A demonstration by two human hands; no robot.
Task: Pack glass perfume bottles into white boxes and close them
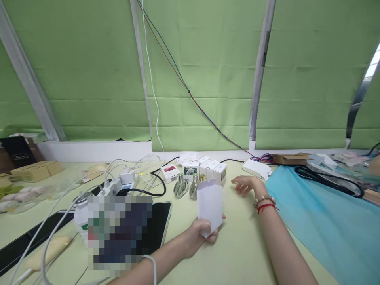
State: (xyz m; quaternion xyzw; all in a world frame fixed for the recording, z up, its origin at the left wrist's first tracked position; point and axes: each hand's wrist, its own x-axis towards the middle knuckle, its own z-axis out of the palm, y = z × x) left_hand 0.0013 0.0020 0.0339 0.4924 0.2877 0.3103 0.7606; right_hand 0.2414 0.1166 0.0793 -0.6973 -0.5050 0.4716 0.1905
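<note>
A plain white box (209, 204) stands upright in the grip of my left hand (204, 231), its flap raised at the top. My right hand (247, 185), with a beaded bracelet and a red string at the wrist, reaches over the table with its fingers apart and holds nothing. Just behind the held box are small glass bottles: one clear bottle (180, 187) at the left and another bottle (193, 188) beside it. A gold cap (202, 178) shows partly behind the box. Small white boxes with flower pictures, such as this flower box (190, 169), are grouped farther back.
Left of my arm lie a dark tablet (162, 223), a white jar (81, 215) and tangled white cables. A black cable (160, 189) curls towards the boxes. A blue cloth (320, 213) covers the right side, with a black cable coil (326, 182) on it. A flat white box (257, 168) lies behind my right hand.
</note>
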